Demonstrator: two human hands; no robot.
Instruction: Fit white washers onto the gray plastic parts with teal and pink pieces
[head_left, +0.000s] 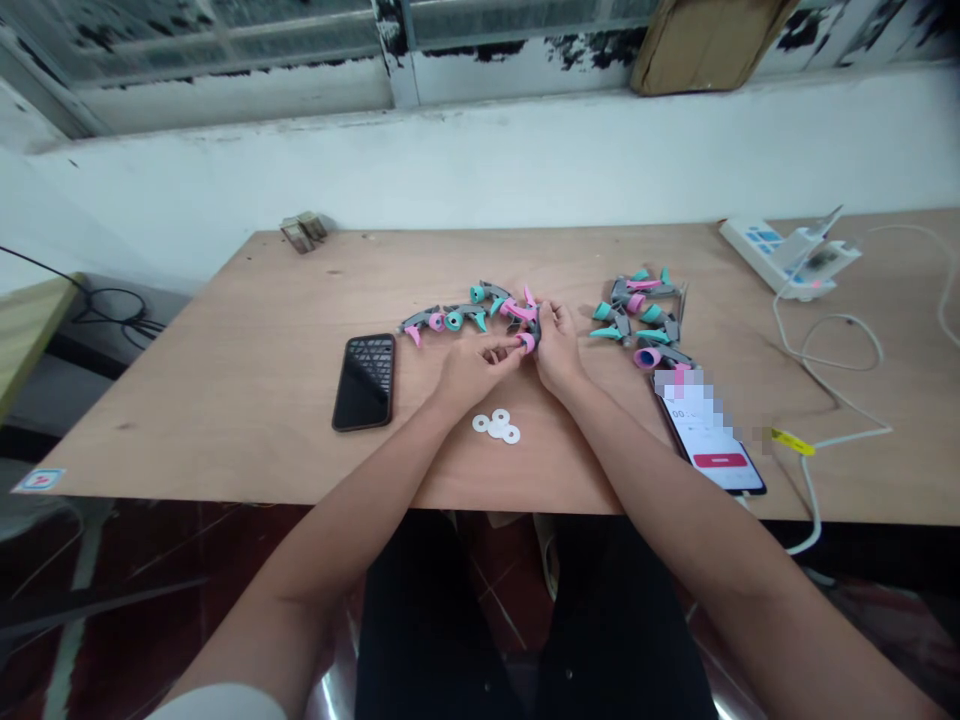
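My left hand (474, 366) and my right hand (556, 348) meet at the middle of the wooden table (225, 400). Both are closed on one small grey spray-trigger part with a pink cap (527, 325), held just above the table. To the left of it lies a row of similar grey, teal and pink trigger parts (450, 316). A pile of more of them (643, 320) lies to the right of my right hand. Three white ring washers (496, 425) lie on the table just in front of my hands.
A dark phone (365, 381) lies face up to the left. A lit phone (711, 430) on a white cable lies to the right. A white power strip (784, 257) with plugs sits at the far right. A small metal clip (304, 231) rests at the table's back edge.
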